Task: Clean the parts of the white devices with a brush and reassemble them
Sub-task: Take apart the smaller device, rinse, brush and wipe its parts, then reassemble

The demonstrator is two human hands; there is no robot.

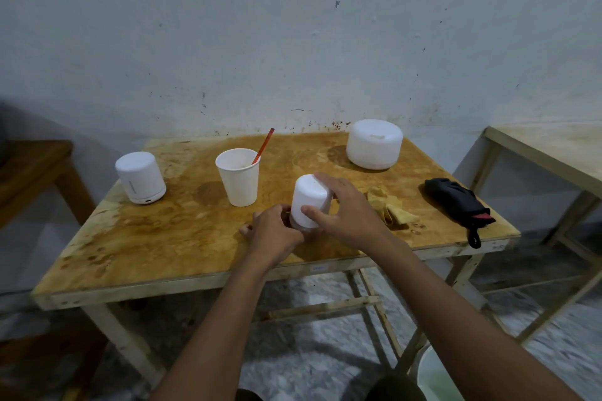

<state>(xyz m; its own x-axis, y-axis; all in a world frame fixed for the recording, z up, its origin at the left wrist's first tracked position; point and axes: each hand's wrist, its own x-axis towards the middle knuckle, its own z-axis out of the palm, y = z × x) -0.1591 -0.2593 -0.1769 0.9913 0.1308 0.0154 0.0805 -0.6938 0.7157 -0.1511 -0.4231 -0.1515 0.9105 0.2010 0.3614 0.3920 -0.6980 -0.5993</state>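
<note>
Stained plywood table [146,238] near a scuffed pale wall. Small white plastic cylinder cover [309,200] near front centre, tilted, long axis leaning left. Right hand [348,215] clasped around it; left hand [277,231] closed on hidden base beneath, nearer.

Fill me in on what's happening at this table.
A person is working on a small white device near the table's front edge. The right hand grips its tilted white cover while the left hand holds its base. A second small device, a wider one and a paper cup holding a red-handled brush stand untouched.
</note>
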